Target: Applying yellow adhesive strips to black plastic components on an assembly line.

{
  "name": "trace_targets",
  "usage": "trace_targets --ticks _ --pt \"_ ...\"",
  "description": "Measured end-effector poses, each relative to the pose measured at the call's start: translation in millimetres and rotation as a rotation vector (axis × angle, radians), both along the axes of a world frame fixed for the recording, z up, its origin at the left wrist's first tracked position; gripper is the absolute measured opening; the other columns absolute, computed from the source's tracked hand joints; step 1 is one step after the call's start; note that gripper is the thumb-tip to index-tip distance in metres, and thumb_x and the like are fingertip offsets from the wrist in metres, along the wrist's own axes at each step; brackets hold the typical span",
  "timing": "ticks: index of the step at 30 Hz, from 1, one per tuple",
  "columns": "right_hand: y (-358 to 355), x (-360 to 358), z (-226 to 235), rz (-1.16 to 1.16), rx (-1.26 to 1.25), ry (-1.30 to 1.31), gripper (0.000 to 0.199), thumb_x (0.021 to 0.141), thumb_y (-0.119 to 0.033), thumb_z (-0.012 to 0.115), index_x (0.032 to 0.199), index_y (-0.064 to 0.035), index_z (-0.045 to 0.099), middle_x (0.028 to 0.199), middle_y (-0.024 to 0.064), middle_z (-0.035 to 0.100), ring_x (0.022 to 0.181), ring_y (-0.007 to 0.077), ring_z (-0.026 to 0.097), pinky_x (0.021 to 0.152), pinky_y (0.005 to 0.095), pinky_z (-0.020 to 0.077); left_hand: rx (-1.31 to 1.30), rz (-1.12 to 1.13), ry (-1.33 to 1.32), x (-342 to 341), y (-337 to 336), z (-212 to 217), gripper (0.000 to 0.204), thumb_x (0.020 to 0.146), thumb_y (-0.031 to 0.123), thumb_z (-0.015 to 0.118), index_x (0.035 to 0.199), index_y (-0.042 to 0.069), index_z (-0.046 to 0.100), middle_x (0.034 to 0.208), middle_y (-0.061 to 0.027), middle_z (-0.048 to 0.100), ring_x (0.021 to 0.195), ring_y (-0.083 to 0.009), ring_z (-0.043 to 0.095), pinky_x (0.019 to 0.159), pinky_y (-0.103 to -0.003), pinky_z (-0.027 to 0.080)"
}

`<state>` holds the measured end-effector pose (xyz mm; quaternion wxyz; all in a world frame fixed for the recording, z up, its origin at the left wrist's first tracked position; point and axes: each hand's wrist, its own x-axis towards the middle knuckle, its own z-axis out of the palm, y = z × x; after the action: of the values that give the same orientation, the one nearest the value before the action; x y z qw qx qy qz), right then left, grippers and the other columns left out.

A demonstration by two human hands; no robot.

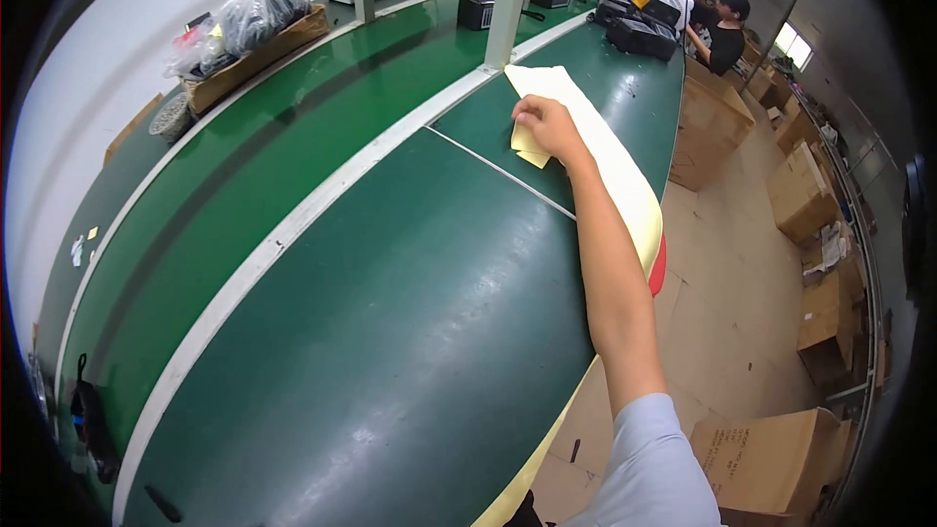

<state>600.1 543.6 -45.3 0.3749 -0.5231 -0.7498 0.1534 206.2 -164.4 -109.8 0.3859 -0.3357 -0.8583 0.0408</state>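
**Right hand on pale yellow sheet, far end of green desk**

Right hand point(549, 125): arm stretched out across the desk point(390, 312), fingers curled down onto a small pale yellow sheet point(528, 148). It appears to pinch or press the sheet's far edge; whether the grip is fully closed I cannot tell, since the fingertips are hidden under the knuckles. Left hand: not in view.

The small sheet lies flat on the green surface, just right of the white dividing strip point(293, 234) and touching the left edge of a long cream sheet point(625, 185) that runs along the desk's right edge from the white post point(509, 0) toward the near side. A red edge point(660, 268) shows below the long sheet's near right end (material unclear).

Progress, as a judgement: the small sheet is contacted but not lifted; it rests on the desk with no visible gap under it. The reach looks done, and picking up or shifting the sheet is what remains. The long sheet appears untouched.

Surroundings: cardboard tray with plastic-bagged items point(249, 29) at far left, black devices point(639, 37) at the far end, another person point(724, 31) working beyond them, cardboard boxes point(805, 190) on the floor to the right.
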Motion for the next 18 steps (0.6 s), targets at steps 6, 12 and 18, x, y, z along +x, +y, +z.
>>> trace_targets --ticks 6,12,18 --pt "-1 8 4 -0.023 -0.117 0.233 0.007 0.086 -0.007 0.064 0.091 -0.0035 0.067 0.077 0.0042 0.064 0.075 0.0129 0.058 0.071 0.0283 0.0471 0.074 -0.035 -0.088 -3 -5 -2 0.025 0.089 0.016 0.059 0.069 0.001 0.060 0.054 -0.0100 0.046 0.045 -0.0231 0.039 0.043 -0.040 0.029" --pt "1 22 4 -0.055 -0.269 0.101 0.005 0.088 -0.009 0.063 0.090 -0.0045 0.064 0.078 0.0023 0.061 0.074 0.0094 0.055 0.067 0.0263 0.0450 0.157 -0.055 -0.179 -4 -10 -7 0.025 0.089 0.015 0.058 0.067 0.002 0.057 0.053 -0.0087 0.044 0.045 -0.0217 0.038 0.043 -0.039 0.028" --pt "1 10 7 -0.073 -0.116 0.053 0.013 0.086 -0.011 0.064 0.093 0.0000 0.064 0.078 0.0098 0.064 0.074 0.0170 0.058 0.070 0.0320 0.0473 0.236 -0.073 -0.248 0 -18 -10 0.025 0.089 0.014 0.057 0.066 0.004 0.055 0.053 -0.0074 0.042 0.045 -0.0204 0.037 0.043 -0.038 0.027"
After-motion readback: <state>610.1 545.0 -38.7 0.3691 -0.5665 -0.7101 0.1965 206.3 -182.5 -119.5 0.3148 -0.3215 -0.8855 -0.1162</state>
